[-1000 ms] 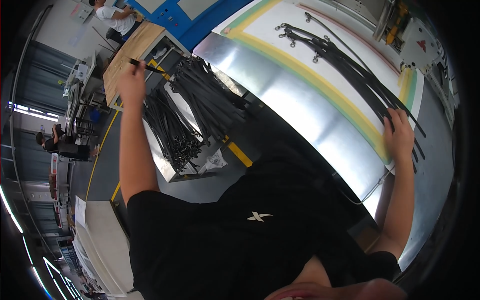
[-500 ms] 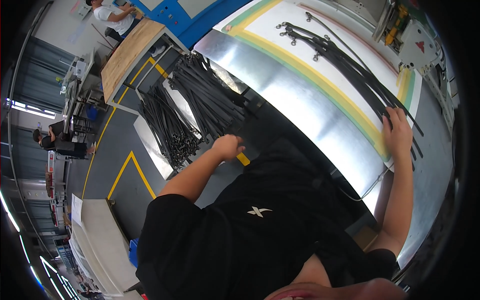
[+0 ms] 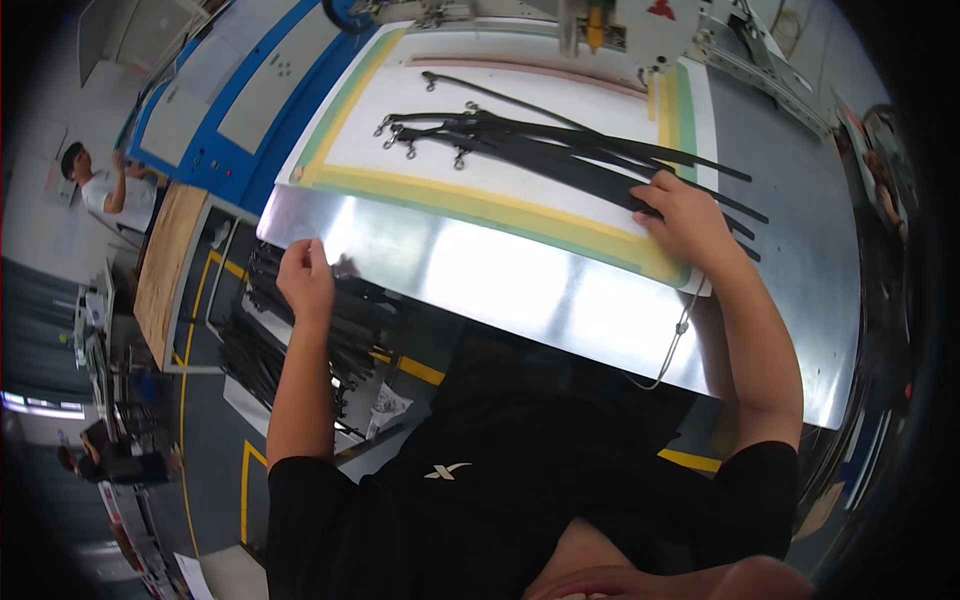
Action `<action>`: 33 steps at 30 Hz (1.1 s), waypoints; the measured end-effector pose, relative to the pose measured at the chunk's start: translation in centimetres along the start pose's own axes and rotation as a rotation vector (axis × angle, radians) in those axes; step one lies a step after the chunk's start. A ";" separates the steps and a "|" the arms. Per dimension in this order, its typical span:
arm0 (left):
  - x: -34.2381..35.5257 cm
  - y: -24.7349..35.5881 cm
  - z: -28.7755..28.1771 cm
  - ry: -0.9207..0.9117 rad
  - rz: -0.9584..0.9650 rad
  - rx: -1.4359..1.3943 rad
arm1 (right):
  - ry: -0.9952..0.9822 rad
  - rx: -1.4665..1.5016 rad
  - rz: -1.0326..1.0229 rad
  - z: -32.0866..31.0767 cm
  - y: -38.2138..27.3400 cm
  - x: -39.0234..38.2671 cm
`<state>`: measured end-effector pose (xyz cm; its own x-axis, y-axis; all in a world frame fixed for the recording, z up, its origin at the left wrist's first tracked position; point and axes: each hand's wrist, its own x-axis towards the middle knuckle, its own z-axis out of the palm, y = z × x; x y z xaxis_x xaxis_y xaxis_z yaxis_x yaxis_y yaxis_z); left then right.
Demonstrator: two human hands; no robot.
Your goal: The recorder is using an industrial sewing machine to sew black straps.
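Observation:
Several black straps [image 3: 570, 165] with metal swivel hooks at their left ends lie fanned out on the white, tape-bordered panel of the worktop. My right hand [image 3: 690, 225] is closed round them towards their plain right ends, thumb on the near side. Beyond the bunch, a single strap [image 3: 520, 97] lies partly apart. My left hand [image 3: 305, 278] is raised by the near left edge of the metal worktop [image 3: 450, 255], fingers curled together, with nothing visible in it. Below that hand, piles of black straps [image 3: 255, 345] rest on a low surface, partly hidden by my forearm.
Machine parts with a yellow fitting [image 3: 595, 32] overhang the worktop's far side. A thin cable [image 3: 668, 350] hangs off the near edge. To the left stand a wooden-topped table [image 3: 170, 270] and a blue cabinet [image 3: 235, 120]. A person in white [image 3: 120, 195] stands beyond the table.
The view has swung round to the right, towards the worktop. My left hand has risen from beside the strap piles to the worktop's edge. My right hand stays at the straps.

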<state>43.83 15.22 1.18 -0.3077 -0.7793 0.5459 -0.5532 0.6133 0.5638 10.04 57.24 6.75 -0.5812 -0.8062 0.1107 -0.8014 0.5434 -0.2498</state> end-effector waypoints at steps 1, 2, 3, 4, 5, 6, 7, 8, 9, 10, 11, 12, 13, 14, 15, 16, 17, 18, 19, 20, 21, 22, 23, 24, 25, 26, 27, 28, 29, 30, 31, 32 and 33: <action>1.1 1.3 1.7 -0.056 0.114 -0.061 | -0.035 -0.004 -0.006 -0.4 0.2 0.1; 2.3 2.8 3.2 -0.109 0.226 -0.117 | -0.025 -0.004 0.013 -0.8 0.3 0.4; 3.5 4.2 4.7 -0.118 0.242 -0.127 | -0.067 -0.010 0.015 -1.2 0.5 0.7; 4.9 6.0 6.0 -0.206 0.306 -0.158 | -0.109 -0.017 0.018 -1.7 0.5 1.0; 6.4 7.5 7.3 -0.295 0.368 -0.187 | -0.104 -0.018 0.029 -2.3 0.3 1.2; 8.1 8.7 8.8 -0.307 0.381 -0.199 | -0.101 -0.019 0.050 -2.9 -0.1 1.6; 9.9 9.7 10.4 -0.364 0.417 -0.198 | -0.134 -0.066 0.067 -3.5 -0.7 2.2; 11.6 10.3 11.9 -0.416 0.451 -0.194 | -0.167 -0.112 0.080 -3.6 -1.5 2.9; 13.4 10.9 13.4 -0.424 0.463 -0.201 | -0.164 -0.111 0.096 -3.8 -2.5 3.7; 14.7 11.7 14.9 -0.489 0.517 -0.128 | -0.193 -0.099 0.106 -4.3 -3.1 4.4; 16.1 12.3 16.9 -0.547 0.586 -0.060 | -0.209 -0.088 0.123 -4.0 -3.6 5.3; 17.2 12.8 18.7 -0.550 0.599 -0.073 | -0.202 -0.093 0.140 -3.5 -4.0 6.0; 18.0 13.4 20.7 -0.565 0.687 -0.050 | -0.163 -0.085 0.123 -2.8 -4.3 6.5; 18.7 13.6 22.2 -0.577 0.774 -0.026 | -0.122 -0.079 0.105 -2.4 -5.0 7.0; 19.3 13.5 23.2 -0.580 0.788 -0.042 | -0.107 -0.084 0.100 -2.3 -5.9 7.4; 19.8 13.9 24.2 -0.646 0.774 -0.017 | -0.101 -0.091 0.125 -2.5 -6.5 7.7; 20.2 14.3 25.1 -0.711 0.761 0.009 | -0.106 -0.087 0.100 -2.5 -7.1 8.1; 20.8 14.7 25.7 -0.775 0.749 0.036 | -0.110 -0.084 0.074 -2.6 -7.7 8.6; 21.1 15.3 25.7 -0.836 0.724 0.059 | -0.115 -0.081 0.071 -2.3 -8.1 9.1; 21.6 15.2 25.4 -0.824 0.755 0.071 | -0.107 -0.107 0.059 -1.7 -8.7 9.9; 21.8 15.1 25.4 -0.821 0.794 0.071 | -0.087 -0.071 0.052 -1.5 -9.3 10.7; 22.3 14.7 25.1 -0.830 0.813 -0.011 | -0.048 -0.066 0.040 -1.2 -10.2 11.3; 22.5 14.3 24.6 -0.840 0.824 -0.086 | -0.029 -0.100 0.029 -0.6 -10.9 12.3; 21.7 15.2 23.1 -0.885 0.783 -0.132 | 0.030 -0.081 0.021 -0.3 -11.7 12.8; 21.3 16.2 21.3 -0.928 0.744 -0.174 | 0.127 -0.041 0.001 0.4 -12.6 13.6; 20.7 16.7 19.9 -0.952 0.773 -0.193 | 0.224 0.018 -0.008 1.0 -13.6 14.3; 20.1 17.0 18.4 -0.995 0.722 -0.288 | 0.356 -0.002 -0.033 1.8 -14.6 15.4; 19.8 16.8 17.1 -1.044 0.665 -0.379 | 0.483 -0.021 -0.056 2.7 -15.6 16.5; 19.4 16.4 16.6 -1.064 0.680 -0.392 | 0.482 -0.030 -0.029 3.5 -16.3 17.4; 18.6 17.0 16.2 -1.085 0.722 -0.478 | 0.532 -0.087 -0.037 4.2 -16.0 17.6; 18.5 17.4 15.6 -1.121 0.751 -0.586 | 0.560 -0.158 -0.036 4.0 -16.4 17.7; 18.8 17.0 15.3 -1.138 0.766 -0.600 | 0.559 -0.170 -0.012 4.1 -16.6 18.3; 19.2 16.6 15.1 -1.186 0.674 -0.651 | 0.510 -0.198 -0.035 4.2 -16.6 19.0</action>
<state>17.04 8.52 11.62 -0.9606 0.2080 0.1843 0.2734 0.5882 0.7611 12.87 31.97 8.95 -0.5091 -0.6353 0.5806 -0.8039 0.5921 -0.0569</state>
